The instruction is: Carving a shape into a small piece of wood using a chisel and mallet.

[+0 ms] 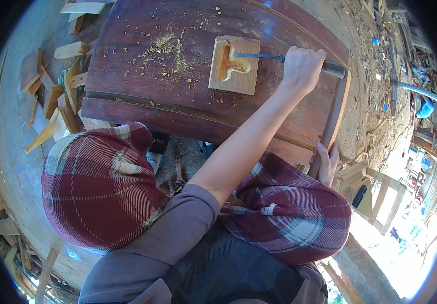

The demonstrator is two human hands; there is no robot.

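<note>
In the head view, a woodworker's left hand (pixel 303 70) grips a chisel (pixel 261 56) by its handle, the tip at the carved recess (pixel 225 63) of a pale wooden block (pixel 238 83) lying on a dark wooden worktop (pixel 289 28). The right hand (pixel 328 161), partly hidden, wraps a wooden bar (pixel 336 112) at the worktop's right edge. Shavings (pixel 170 50) lie left of the block.

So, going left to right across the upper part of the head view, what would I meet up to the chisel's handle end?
Loose wood pieces → pile of wood shavings → carved wooden block → left hand → chisel handle's end.
</note>
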